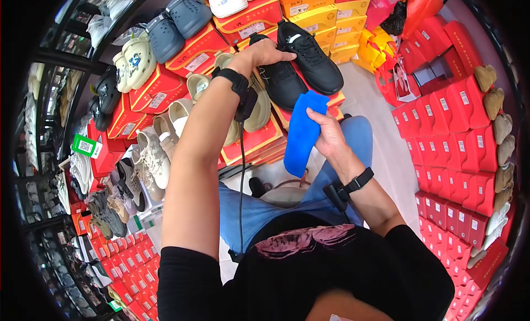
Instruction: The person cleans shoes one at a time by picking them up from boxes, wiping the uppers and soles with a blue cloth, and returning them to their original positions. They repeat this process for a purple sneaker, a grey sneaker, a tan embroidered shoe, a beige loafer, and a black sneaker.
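A pair of black lace-up shoes stands on a red shoebox in front of me, the left shoe (284,86) beside the right shoe (314,61). My left hand (264,54) is closed over the collar of the left shoe, its fingertips reaching toward the right one; part of the grip is hidden. In my right hand (329,134) is a blue cloth (302,136), pinched near its upper edge between thumb and fingers. The cloth hangs just below the shoes' toes, its top close to the toe of the left shoe.
Grey clogs (187,16), beige clogs (138,61) and sneakers (153,155) sit on red boxes to the left. Yellow boxes (314,20) are stacked behind the shoes. Red shoeboxes (452,111) line the right side, across a pale floor (381,133). A black cable (242,183) hangs from my left wrist.
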The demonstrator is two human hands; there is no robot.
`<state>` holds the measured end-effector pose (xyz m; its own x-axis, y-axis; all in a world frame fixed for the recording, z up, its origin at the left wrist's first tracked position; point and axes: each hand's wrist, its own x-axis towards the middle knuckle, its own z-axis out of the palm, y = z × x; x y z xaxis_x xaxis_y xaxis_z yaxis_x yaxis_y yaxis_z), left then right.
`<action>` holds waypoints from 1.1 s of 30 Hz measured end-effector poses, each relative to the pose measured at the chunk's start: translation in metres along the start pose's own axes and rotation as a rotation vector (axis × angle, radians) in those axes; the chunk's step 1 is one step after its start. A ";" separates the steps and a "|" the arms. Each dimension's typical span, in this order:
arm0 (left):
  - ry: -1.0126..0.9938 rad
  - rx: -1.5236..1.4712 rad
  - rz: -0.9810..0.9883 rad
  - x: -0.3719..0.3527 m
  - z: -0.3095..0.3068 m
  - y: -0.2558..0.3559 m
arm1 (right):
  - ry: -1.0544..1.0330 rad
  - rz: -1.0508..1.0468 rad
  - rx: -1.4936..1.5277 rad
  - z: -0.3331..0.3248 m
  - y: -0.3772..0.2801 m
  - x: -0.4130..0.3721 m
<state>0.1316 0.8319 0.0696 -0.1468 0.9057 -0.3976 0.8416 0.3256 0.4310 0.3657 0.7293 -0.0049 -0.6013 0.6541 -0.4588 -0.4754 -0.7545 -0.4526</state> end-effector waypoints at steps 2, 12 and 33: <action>-0.059 0.017 0.019 -0.005 -0.007 0.005 | -0.005 -0.015 -0.005 -0.001 0.000 -0.002; 0.068 -0.365 0.283 -0.138 -0.033 0.007 | -0.010 -0.437 -0.355 0.018 -0.005 -0.067; 0.683 -0.610 0.338 -0.318 0.073 -0.064 | -0.446 -0.067 -0.820 0.026 -0.016 -0.110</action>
<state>0.1622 0.5031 0.1094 -0.3786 0.8769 0.2963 0.5095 -0.0698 0.8576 0.4229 0.6679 0.0724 -0.8607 0.4856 -0.1533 -0.0186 -0.3307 -0.9435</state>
